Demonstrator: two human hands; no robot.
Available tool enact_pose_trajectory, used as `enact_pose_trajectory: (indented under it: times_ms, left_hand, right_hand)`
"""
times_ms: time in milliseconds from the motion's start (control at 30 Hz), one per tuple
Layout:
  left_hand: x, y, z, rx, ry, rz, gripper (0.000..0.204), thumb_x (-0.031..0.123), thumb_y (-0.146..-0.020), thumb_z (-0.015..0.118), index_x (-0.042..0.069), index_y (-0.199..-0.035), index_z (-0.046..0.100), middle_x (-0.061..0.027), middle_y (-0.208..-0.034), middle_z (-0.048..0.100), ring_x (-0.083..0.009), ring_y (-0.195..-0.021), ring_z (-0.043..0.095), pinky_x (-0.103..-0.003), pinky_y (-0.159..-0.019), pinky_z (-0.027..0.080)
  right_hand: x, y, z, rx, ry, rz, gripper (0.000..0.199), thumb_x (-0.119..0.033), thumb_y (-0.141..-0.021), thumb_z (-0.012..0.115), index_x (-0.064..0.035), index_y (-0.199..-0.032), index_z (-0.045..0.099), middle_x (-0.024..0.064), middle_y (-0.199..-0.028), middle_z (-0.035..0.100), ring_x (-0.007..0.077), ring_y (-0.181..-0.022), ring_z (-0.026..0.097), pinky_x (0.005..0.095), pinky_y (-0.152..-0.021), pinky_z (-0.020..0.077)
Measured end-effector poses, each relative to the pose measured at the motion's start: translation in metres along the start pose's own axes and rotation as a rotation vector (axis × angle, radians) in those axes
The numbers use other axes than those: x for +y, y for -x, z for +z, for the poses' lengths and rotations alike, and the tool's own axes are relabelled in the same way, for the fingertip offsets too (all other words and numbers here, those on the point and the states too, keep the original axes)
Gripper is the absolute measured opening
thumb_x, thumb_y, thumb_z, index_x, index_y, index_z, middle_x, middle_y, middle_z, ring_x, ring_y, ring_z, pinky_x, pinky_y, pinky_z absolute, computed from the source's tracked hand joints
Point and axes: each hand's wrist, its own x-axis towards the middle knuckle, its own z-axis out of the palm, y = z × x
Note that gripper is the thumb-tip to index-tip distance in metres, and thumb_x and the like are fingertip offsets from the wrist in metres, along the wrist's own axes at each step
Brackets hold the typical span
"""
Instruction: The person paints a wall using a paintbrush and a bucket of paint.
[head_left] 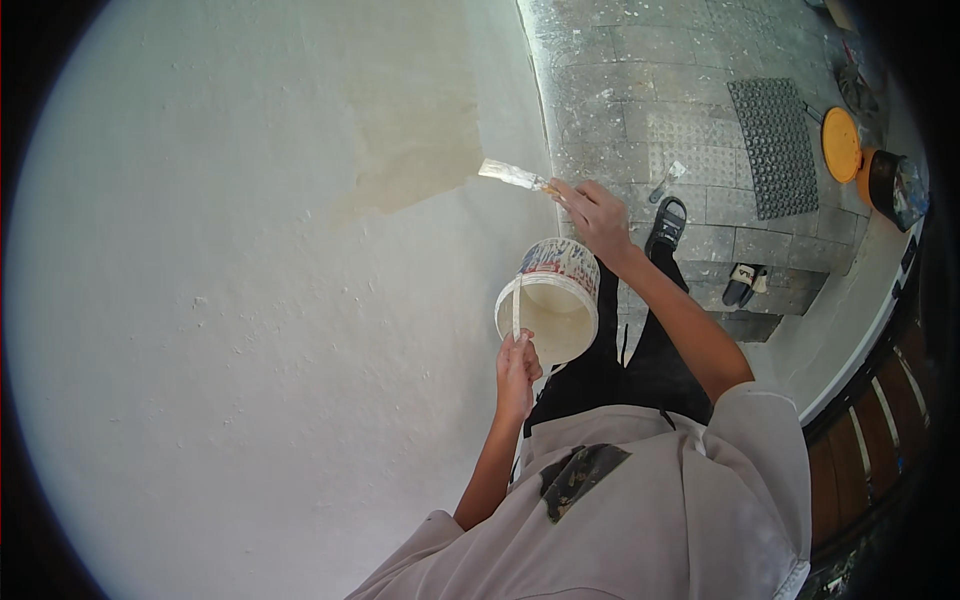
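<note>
Nearest is the grey shirt (640,500), which carries a dark printed patch; I cannot read any words there. The left hand (518,372) has its grip closed around the handle (517,305) of a white bucket (560,262), which is in front of the legs. Its side bears red and blue printing, covered with paint smears and not readable. The right hand (600,220) has its grip around a brush (512,174), beside the wall (250,330); whether the bristles touch, I cannot tell. Farther, on the floor (715,245), a slipper (741,284) shows dark lettering on its pale strap.
</note>
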Motion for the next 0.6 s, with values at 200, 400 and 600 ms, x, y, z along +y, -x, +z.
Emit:
enact_pose_trajectory:
  times_ms: [200, 400, 600]
  left_hand:
    - [-0.003, -0.002, -0.005, 0.002, -0.005, 0.030, 0.018, 0.025, -0.098, 0.044, 0.007, -0.100, 0.049, 0.0069, -0.061, 0.026, -0.0036, -0.049, 0.021, -0.022, -0.045, 0.019]
    - [-0.002, 0.001, -0.004, 0.008, -0.004, 0.028, 0.018, 0.025, -0.098, 0.044, 0.008, -0.100, 0.049, 0.0068, -0.061, 0.026, -0.0036, -0.049, 0.021, -0.022, -0.045, 0.019]
    - [-0.004, 0.001, -0.010, 0.029, 0.013, 0.007, 0.018, 0.025, -0.098, 0.044, 0.008, -0.100, 0.049, 0.0069, -0.061, 0.026, -0.0036, -0.048, 0.021, -0.022, -0.044, 0.019]
  right_hand:
    - [-0.024, 0.005, -0.026, -0.029, 0.045, -0.023, 0.037, -0.015, -0.081, 0.067, -0.0159, -0.118, 0.063, 0.0045, -0.071, 0.052, 0.0191, -0.059, 0.053, 0.0319, -0.051, 0.0440]
    - [-0.035, -0.020, 0.016, -0.209, 0.148, 0.151, 0.031, -0.014, -0.089, 0.055, -0.0094, -0.119, 0.059, 0.0104, -0.079, 0.054, 0.0279, -0.066, 0.059, 0.0376, -0.059, 0.0504]
    - [-0.020, -0.037, 0.044, -0.326, 0.137, 0.300, 0.025, -0.020, -0.090, 0.049, 0.0002, -0.102, 0.056, 0.0185, -0.084, 0.060, 0.0366, -0.075, 0.063, 0.0461, -0.071, 0.0522]
